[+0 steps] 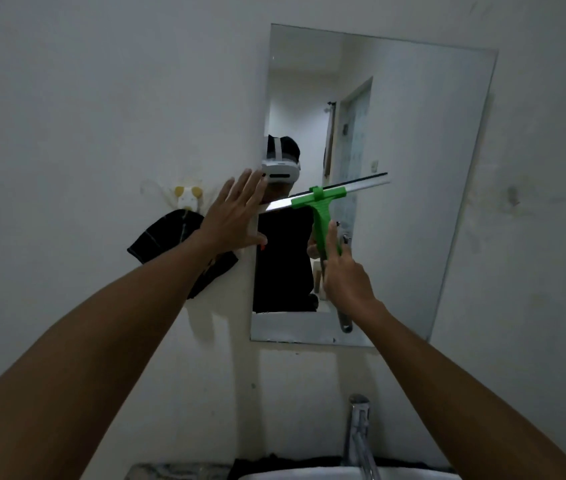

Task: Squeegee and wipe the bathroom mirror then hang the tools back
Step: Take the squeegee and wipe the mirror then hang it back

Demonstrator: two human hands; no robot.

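Against the mirror (413,168), your right hand (343,282) has its grip clamped on the green squeegee (323,216), blade at mid-glass; your left hand (236,216) rests spread open on the mirror's left edge. Keep the blade flat and pull downward evenly.

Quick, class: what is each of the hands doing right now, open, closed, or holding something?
Left hand: open, fingers spread, flat at the mirror's left edge.
Right hand: closed on the green squeegee handle.
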